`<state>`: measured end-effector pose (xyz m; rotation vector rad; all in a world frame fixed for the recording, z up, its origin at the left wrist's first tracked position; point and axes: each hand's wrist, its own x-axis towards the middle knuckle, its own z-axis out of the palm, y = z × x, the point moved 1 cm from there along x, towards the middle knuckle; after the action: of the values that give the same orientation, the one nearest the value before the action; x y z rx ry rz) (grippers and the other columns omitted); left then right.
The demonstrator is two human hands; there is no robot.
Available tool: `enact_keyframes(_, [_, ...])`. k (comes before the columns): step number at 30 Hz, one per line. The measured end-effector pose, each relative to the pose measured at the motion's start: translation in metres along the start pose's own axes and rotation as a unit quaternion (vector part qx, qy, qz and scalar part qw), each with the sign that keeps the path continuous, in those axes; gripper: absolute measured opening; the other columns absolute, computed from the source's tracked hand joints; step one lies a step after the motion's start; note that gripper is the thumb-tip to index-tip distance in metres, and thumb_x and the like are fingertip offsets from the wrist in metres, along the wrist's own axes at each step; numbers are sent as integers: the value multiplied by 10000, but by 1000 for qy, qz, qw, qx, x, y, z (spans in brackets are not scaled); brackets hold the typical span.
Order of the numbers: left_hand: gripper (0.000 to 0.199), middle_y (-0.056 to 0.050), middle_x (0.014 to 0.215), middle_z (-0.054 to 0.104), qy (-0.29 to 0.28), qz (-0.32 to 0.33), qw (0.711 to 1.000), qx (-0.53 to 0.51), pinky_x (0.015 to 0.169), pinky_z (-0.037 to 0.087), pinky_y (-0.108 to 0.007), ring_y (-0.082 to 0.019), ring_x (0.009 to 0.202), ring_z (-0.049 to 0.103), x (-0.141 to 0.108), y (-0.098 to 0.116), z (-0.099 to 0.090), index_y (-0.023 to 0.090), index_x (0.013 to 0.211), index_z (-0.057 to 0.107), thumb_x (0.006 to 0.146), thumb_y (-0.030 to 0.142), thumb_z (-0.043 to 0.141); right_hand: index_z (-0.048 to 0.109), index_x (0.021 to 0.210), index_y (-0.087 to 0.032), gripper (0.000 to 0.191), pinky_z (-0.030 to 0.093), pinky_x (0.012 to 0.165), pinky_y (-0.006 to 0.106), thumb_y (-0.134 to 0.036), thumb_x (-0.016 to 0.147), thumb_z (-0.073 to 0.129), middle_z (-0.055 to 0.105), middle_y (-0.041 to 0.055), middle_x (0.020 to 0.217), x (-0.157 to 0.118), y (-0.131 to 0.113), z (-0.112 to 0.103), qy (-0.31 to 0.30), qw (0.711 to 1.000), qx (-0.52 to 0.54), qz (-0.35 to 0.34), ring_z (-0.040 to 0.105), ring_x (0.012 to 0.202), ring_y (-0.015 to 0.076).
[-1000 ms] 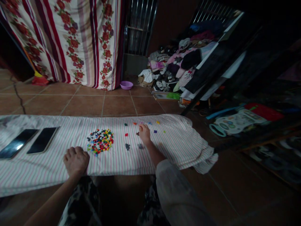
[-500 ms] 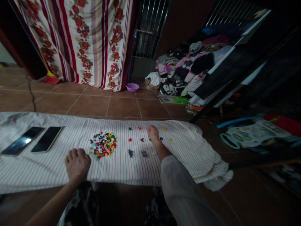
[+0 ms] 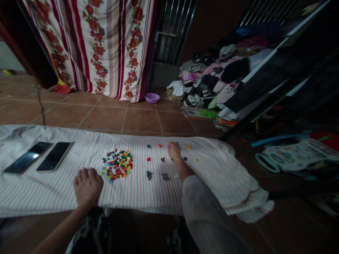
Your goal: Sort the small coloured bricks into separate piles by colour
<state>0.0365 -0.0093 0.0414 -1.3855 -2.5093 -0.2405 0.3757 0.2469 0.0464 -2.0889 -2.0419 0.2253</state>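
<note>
My right hand (image 3: 174, 151) reaches to the far row of small sorted groups, its fingers pinched together and pointing down beside some pink pieces (image 3: 168, 145). Whatever sits between the fingertips is hidden. My left hand (image 3: 88, 185) rests palm down on the striped cloth (image 3: 58, 192), fingers slightly bent and apart, with nothing visible in it. Between the hands lies a round spread of small mixed-colour bead-like pieces (image 3: 118, 165). Around my right hand are little single-colour groups: green (image 3: 148, 146), orange (image 3: 160, 145), yellow (image 3: 189, 146), red (image 3: 148, 159), brown (image 3: 162, 159), dark grey (image 3: 149, 175) and blue (image 3: 185, 159).
Two dark phones (image 3: 28, 157) lie at the left of the cloth. Beyond it, on the tiled floor, are a purple basin (image 3: 152, 98), a red dustpan (image 3: 63, 88) and a heap of clothes (image 3: 212, 76). A toy panel (image 3: 284, 157) stands to the right.
The view has shifted slightly, so things on the right sit a little farther right. My right hand stays by the pink pieces with only a small shift; my left hand rests in place.
</note>
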Motion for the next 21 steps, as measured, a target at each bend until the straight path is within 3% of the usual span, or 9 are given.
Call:
enact_keyframes(7, [319,-183,1112,563,3,5,1000,4,946,335,-419,-311,1138,477,0,0,1,112,1020,571,873,279,342,722,1080,-155,298,441,868,278,-119,937,462,652,145,1071,3,-2,2,-15,999,-7,-40,613,963,203])
enact_keyframes(21, [296,-160,1094,556,10,5,1000,10,948,339,-412,-307,1140,479,-1,-2,4,132,995,561,886,278,328,672,1201,-141,363,436,882,255,-77,896,485,641,159,1160,0,-6,-7,-21,1000,-3,-17,611,1054,208])
